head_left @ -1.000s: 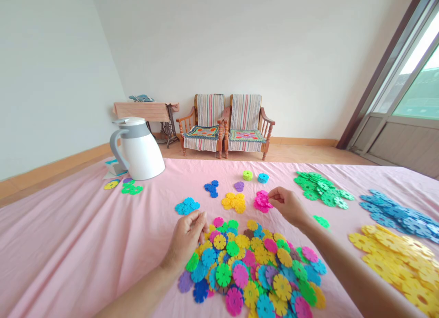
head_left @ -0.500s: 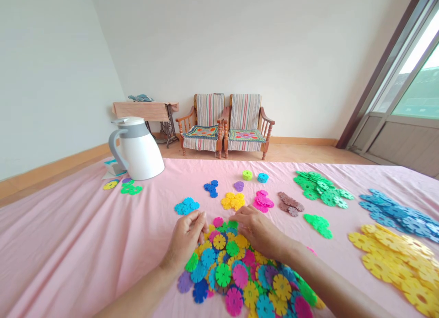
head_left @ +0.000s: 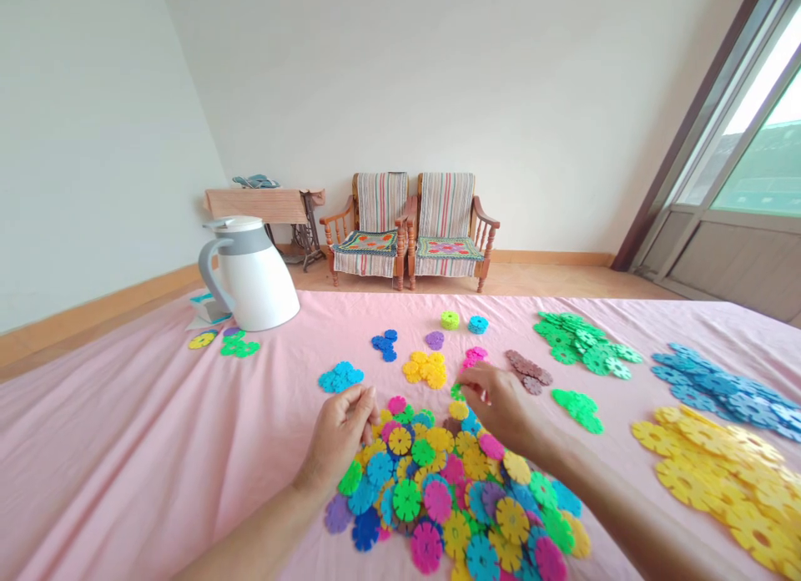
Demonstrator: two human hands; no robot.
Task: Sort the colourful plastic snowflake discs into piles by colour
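Note:
A heap of mixed-colour plastic snowflake discs (head_left: 438, 497) lies on the pink cloth in front of me. My right hand (head_left: 501, 401) is above the heap's far right side, fingers pinched on a green snowflake disc (head_left: 457, 392). At the heap's far left edge rests my left hand (head_left: 344, 422), its fingers curled closed; anything inside them is hidden. Just beyond my hands are small sorted groups: light blue discs (head_left: 341, 377), yellow discs (head_left: 424, 369), pink discs (head_left: 476, 356) partly behind my right hand, and brown discs (head_left: 529, 371).
Larger piles of green discs (head_left: 581, 343), blue discs (head_left: 719, 389) and yellow discs (head_left: 719, 472) lie to the right, with bright green discs (head_left: 579, 410) nearer. A white jug (head_left: 259, 280) stands at the back left. Two wooden armchairs (head_left: 410, 230) are beyond the pink cloth (head_left: 156, 414).
My right hand has moved right from the top of the heap, carrying a green snowflake disc off it toward the pink group. My left hand has stayed in place.

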